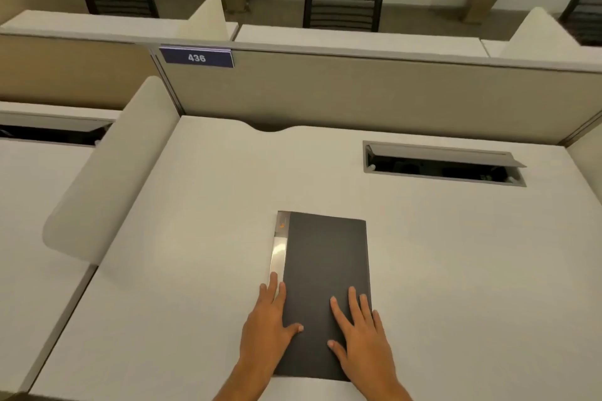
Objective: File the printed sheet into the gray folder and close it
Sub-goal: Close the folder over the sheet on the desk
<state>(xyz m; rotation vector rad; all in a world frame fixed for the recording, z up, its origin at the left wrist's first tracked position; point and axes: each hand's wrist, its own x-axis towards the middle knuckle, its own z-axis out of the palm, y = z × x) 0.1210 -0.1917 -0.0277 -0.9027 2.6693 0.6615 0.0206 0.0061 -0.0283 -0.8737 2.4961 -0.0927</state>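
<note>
The gray folder (pixel 325 257) lies closed and flat on the white desk (pixel 202 238), near its front edge, with a shiny silver spine strip along its left side. My left hand (pixel 268 319) rests flat on the folder's lower left edge, fingers over the spine strip and thumb on the cover. On the lower right of the cover lies my right hand (pixel 360 332), flat with fingers spread. No printed sheet shows; I cannot tell whether it lies inside the folder.
An open cable hatch (pixel 443 163) is set in the desk at the back right. A beige partition (pixel 358 94) with a blue plate reading 436 (pixel 197 57) bounds the far side. A rounded white divider (pixel 110 172) stands on the left.
</note>
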